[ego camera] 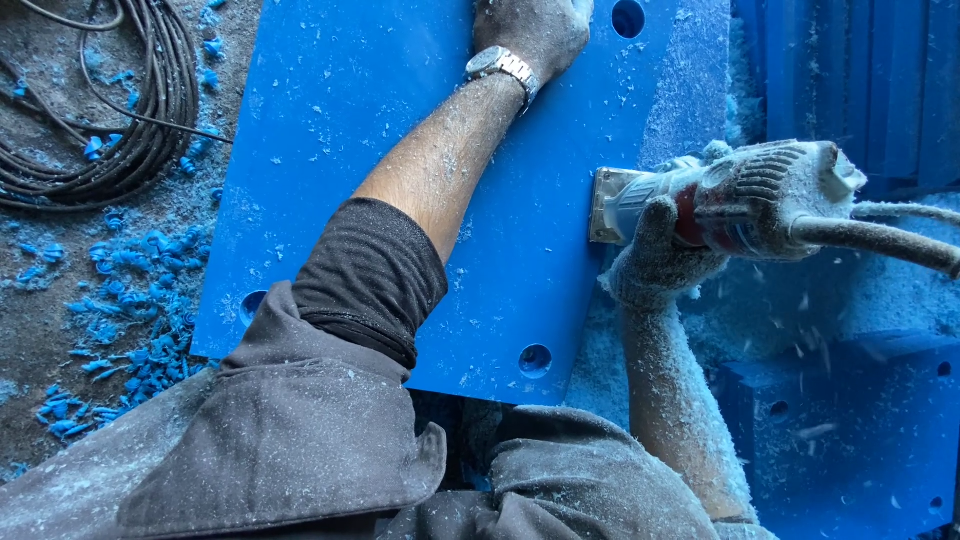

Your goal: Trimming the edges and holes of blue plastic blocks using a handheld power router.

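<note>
While the grey, dust-caked jacket sleeve fills the nearest part of the view, the flat blue rectangular plastic panel lies just beyond it, its long axis running away from the person and its near edge carrying two round holes. At the panel's right edge, about halfway along, the right hand, coated in pale shavings, is wrapped tight around the body of a dust-covered handheld electric power tool. That tool lies crosswise to the panel, its metal base plate pressed against the right edge and its cord trailing off to the right. Loose flakes hang in the air around it. Farther on, the left arm reaches diagonally across the panel to its far edge, where the left hand, wearing a metal wristwatch, presses palm down on the surface with nothing in it; its fingers are cut off by the frame. The right hand is therefore the nearer to the working edge. Left of the panel, blue plastic curls litter the dusty floor beside a coil of dark cable. More blue panels are stacked at the right.
</note>
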